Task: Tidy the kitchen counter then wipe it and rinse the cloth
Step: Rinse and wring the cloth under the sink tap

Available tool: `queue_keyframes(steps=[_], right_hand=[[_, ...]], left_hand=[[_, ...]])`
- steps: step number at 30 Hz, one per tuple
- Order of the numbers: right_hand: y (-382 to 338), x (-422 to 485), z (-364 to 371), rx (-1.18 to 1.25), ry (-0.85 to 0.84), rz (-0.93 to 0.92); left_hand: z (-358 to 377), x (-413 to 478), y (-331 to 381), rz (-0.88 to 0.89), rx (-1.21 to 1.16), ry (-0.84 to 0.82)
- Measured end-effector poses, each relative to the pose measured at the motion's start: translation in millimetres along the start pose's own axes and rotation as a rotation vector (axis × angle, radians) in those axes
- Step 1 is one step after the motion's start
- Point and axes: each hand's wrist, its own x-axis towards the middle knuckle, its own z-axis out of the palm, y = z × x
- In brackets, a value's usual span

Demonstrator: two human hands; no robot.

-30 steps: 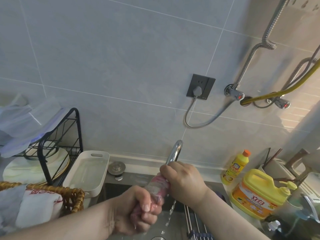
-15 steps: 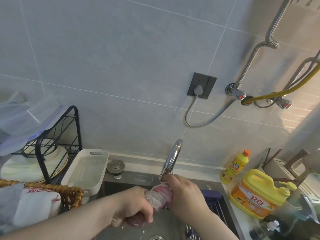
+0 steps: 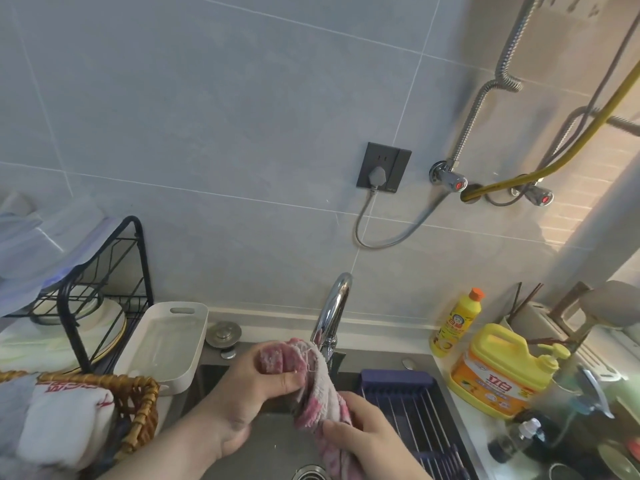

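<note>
Grey wall tiles rose behind the stainless steel sink [image 3: 242, 448], where the curved chrome tap [image 3: 334, 306] stood at the back edge. Half a second before, both hands were bunched close together, wringing the pink and white terry cloth [image 3: 313, 386] low under the spout; 1 second before, a thin stream of water was falling below them. At this moment no stream could be seen, and the hands had drawn apart. The left hand [image 3: 256, 379] had lifted and gripped the cloth's upper, rolled end just beside the tap. The right hand [image 3: 367, 434] pinched the lower part, which hung down over the basin. Between them the cloth looked twisted. That suggested the rinse was near its end, with squeezing out probably the step in hand. Both yellow detergent bottles, 1 slim [image 3: 455, 323] and 1 jug-shaped [image 3: 495, 372], stood on the worktop [image 3: 450, 386] at the right.
</note>
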Motion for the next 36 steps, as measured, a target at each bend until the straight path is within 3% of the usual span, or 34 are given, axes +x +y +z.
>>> queue_keyframes(steps=[3,6,12,22,27,29,32,36], right_hand=[[-7.4,-0.5,8.7,0.095,0.117,-0.047],[-29.3,0.8,12.7,0.151,0.246,-0.142],[-49.3,-1.5,17.0,0.247,0.26,-0.151],[-51.0,-8.7,15.6,0.503,0.349,-0.036],[-52.7,-21.8,5.0,0.653,0.367,-0.024],[-52.3,-28.4,3.9,0.593,0.445,-0.041],[-51.3,-41.7,3.8,0.307,0.508,-0.107],[-48.1,-62.3,-14.2,0.232,0.355,-0.146]], left_hand=[[3.8,-4.6,-1.7,0.053,-0.011,0.084],[8.3,-10.1,0.4,0.135,0.113,0.065],[13.3,-19.0,10.0,0.231,0.166,0.005],[11.4,-22.1,14.9,0.271,0.087,0.119],[27.8,-35.4,18.2,0.251,0.159,0.166],[37.6,-41.7,19.2,0.297,0.26,0.192],[51.8,-48.9,16.5,0.432,0.457,0.252],[71.0,-62.2,18.5,0.358,0.262,0.205]])
